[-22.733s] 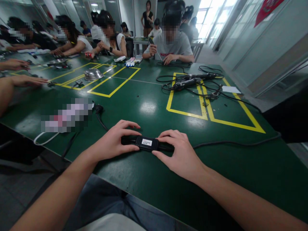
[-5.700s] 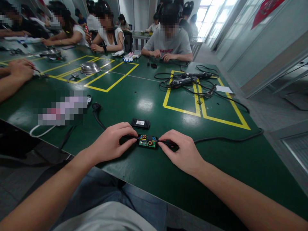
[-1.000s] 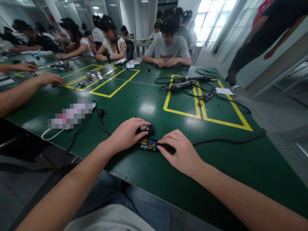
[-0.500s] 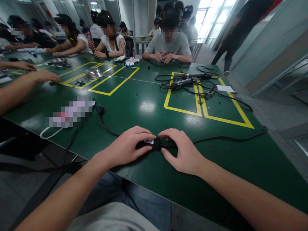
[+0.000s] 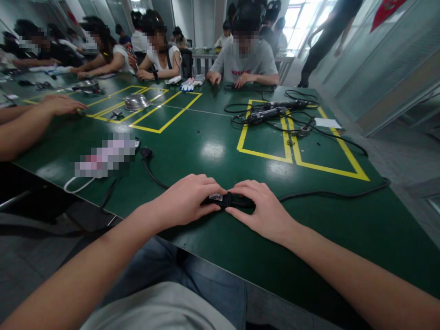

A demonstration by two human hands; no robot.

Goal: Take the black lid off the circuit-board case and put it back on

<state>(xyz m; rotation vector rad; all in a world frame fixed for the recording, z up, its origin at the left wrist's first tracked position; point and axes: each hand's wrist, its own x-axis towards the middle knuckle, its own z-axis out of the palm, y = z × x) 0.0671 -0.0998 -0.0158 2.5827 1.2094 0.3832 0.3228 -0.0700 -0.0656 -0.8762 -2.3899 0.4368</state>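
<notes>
A black power adapter (image 5: 217,199) with a white label lies at the table's near edge. My left hand (image 5: 189,199) grips it from the left, thumb on the near side and fingers on the far side. At its right end, the thumb and fingertips of my right hand (image 5: 263,206) pinch the ridged part, curving over the cord there. From the left side a black cord leads to a plug (image 5: 146,153). Another black cord (image 5: 333,195) runs out from under my right hand across the table.
Yellow tape marks areas on the green table (image 5: 202,169). Black electric screwdrivers (image 5: 266,115) with tangled cords lie at the right, beside a white paper (image 5: 327,123). A metal bowl (image 5: 136,101) and a pixelated pink item (image 5: 106,156) are left. Another person's hands (image 5: 65,105) work nearby.
My right hand has moved in, its fingertips closing on the right end of the adapter. The left hand keeps its grip. The view has shifted slightly.
</notes>
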